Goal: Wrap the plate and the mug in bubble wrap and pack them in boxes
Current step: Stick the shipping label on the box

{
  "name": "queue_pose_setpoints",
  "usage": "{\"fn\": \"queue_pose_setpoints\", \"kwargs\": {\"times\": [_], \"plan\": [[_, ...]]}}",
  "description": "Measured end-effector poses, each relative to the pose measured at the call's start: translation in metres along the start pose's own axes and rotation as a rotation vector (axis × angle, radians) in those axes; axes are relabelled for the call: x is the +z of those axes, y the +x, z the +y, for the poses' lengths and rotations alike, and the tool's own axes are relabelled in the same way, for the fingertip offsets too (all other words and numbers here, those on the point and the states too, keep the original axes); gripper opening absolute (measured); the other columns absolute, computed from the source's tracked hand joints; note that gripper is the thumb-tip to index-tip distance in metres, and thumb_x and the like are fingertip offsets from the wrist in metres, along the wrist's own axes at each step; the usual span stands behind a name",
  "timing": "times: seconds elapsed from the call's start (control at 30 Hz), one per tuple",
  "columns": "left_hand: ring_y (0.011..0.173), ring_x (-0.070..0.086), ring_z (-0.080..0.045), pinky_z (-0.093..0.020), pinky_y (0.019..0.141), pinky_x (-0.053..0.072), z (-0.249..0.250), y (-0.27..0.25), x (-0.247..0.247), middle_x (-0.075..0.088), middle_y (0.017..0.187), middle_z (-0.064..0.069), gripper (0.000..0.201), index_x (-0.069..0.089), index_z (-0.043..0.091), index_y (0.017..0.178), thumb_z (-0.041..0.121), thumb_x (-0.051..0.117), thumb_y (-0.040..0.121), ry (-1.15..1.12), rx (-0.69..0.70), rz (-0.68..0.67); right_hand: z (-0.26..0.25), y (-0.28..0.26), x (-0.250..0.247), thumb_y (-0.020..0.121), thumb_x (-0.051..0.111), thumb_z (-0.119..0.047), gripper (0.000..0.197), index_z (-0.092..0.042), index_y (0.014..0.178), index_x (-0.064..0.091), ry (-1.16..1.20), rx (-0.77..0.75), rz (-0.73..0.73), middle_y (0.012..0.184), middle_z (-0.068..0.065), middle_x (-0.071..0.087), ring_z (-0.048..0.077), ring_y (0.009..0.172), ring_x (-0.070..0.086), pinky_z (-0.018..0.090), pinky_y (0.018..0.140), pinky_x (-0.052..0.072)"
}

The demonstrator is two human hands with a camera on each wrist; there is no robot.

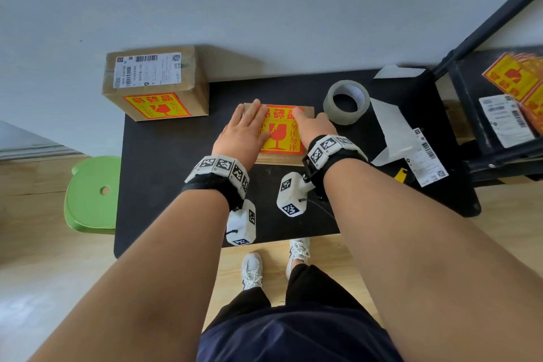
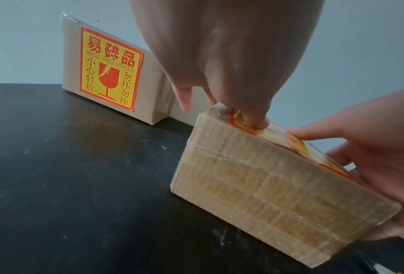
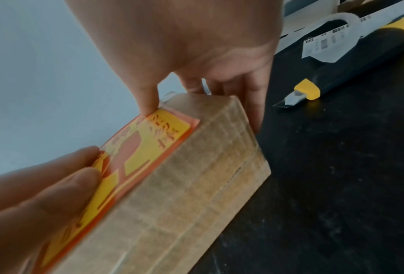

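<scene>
Both hands are lying flat, fingers straight, on the sticker (image 1: 281,129) topping the small box (image 1: 279,160), which is sitting near the middle of the black worktop (image 1: 164,156), toward its far edge: the left hand (image 1: 242,134) is pressing the sticker's left side, the right hand (image 1: 314,125) its right, with fingers reaching down the box's right wall. The big box (image 1: 155,82) is standing at the far left corner, and the tape roll (image 1: 346,102) is sitting just right of the small box, with a knife (image 3: 299,94) near the right edge.
</scene>
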State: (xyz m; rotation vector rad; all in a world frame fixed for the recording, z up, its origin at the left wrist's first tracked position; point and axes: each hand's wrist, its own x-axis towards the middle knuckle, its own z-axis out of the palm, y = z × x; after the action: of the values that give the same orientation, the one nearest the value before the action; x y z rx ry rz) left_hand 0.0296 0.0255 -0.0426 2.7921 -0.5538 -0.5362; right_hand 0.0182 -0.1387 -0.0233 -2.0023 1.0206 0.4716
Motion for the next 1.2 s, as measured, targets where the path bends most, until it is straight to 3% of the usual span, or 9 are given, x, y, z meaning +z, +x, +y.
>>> {"fn": "queue_pose_setpoints", "kwargs": {"times": [0.13,0.27,0.47,0.53,0.6,0.73,0.87,1.0,1.2], "plan": [[0.149,-0.008,-0.022,-0.033,0.119,-0.003,0.006,-0.007,-0.001,-0.005,0.162,-0.004,0.057,0.008,0.014,0.154,0.025,0.035,0.105,0.046,0.072,0.053,0.000,0.002,-0.002,0.097,0.033,-0.058,0.061,-0.012,0.135,0.044,-0.018,-0.035,-0.007,0.120,0.007,0.056,0.024,0.091,0.052,0.037,0.078,0.041],[0.147,-0.015,-0.021,-0.037,0.121,0.007,0.011,-0.007,-0.002,-0.015,0.161,0.001,0.063,-0.003,0.017,0.154,0.031,0.033,0.105,-0.025,-0.072,-0.038,0.018,-0.002,-0.005,0.098,0.040,-0.051,0.053,-0.010,0.130,0.047,-0.013,-0.123,-0.021,0.121,0.008,0.059,0.024,0.098,0.056,0.036,0.078,0.041],[0.149,0.008,-0.023,-0.048,0.111,0.032,0.019,-0.014,0.004,-0.014,0.161,0.005,0.067,-0.004,0.030,0.154,0.043,0.037,0.102,-0.272,-0.261,0.024,0.067,-0.018,-0.001,0.094,0.051,-0.051,0.065,-0.025,0.150,0.032,0.040,-0.314,-0.170,0.139,-0.002,0.053,0.017,0.123,0.053,0.032,0.099,0.041],[0.143,0.027,-0.031,-0.051,0.105,0.039,0.022,-0.014,0.002,-0.003,0.162,-0.004,0.069,-0.005,0.034,0.153,0.045,0.039,0.100,-0.303,-0.310,0.013,0.071,-0.020,-0.001,0.094,0.052,-0.050,0.063,-0.027,0.149,0.034,0.034,-0.338,-0.175,0.138,-0.003,0.054,0.016,0.123,0.053,0.033,0.101,0.042],[0.131,0.044,-0.034,-0.048,0.101,0.041,0.024,-0.014,-0.001,0.023,0.157,-0.013,0.076,-0.007,0.028,0.153,0.044,0.043,0.099,-0.352,-0.354,-0.003,0.070,-0.022,-0.002,0.094,0.054,-0.046,0.054,-0.026,0.143,0.042,0.024,-0.361,-0.152,0.132,-0.004,0.057,0.015,0.117,0.056,0.031,0.095,0.044],[0.118,0.055,-0.031,-0.036,0.082,0.042,0.024,-0.016,-0.011,0.054,0.135,-0.015,0.087,-0.004,0.014,0.154,0.042,0.054,0.095,-0.386,-0.399,0.069,0.057,-0.019,-0.006,0.087,0.065,-0.038,0.046,-0.020,0.128,0.057,-0.016,-0.330,-0.093,0.122,0.003,0.061,0.018,0.106,0.060,0.036,0.092,0.050],[0.117,0.056,-0.027,-0.033,0.082,0.043,0.017,-0.019,-0.019,0.057,0.131,-0.008,0.088,0.013,0.015,0.153,0.037,0.067,0.088,-0.424,-0.391,0.189,0.038,-0.017,-0.013,0.082,0.071,-0.019,0.041,-0.014,0.121,0.057,-0.002,-0.367,-0.001,0.111,-0.003,0.062,0.015,0.097,0.059,0.030,0.083,0.048],[0.102,0.062,-0.027,-0.030,0.073,0.042,0.009,-0.017,-0.019,0.065,0.113,-0.005,0.049,0.045,0.018,0.134,0.022,0.059,0.086,-0.482,-0.362,0.317,0.019,-0.015,-0.014,0.083,0.066,-0.011,0.038,-0.014,0.117,0.050,0.013,-0.384,0.052,0.103,-0.001,0.060,0.017,0.090,0.059,0.029,0.074,0.044],[0.108,0.061,-0.024,-0.032,0.085,0.046,0.002,-0.025,-0.015,0.061,0.126,-0.004,0.051,0.042,0.013,0.134,0.027,0.065,0.090,-0.515,-0.370,0.276,0.024,-0.017,0.002,0.088,0.062,-0.021,0.033,-0.013,0.119,0.051,0.000,-0.348,0.002,0.104,0.003,0.061,0.023,0.096,0.060,0.036,0.081,0.047]]}}
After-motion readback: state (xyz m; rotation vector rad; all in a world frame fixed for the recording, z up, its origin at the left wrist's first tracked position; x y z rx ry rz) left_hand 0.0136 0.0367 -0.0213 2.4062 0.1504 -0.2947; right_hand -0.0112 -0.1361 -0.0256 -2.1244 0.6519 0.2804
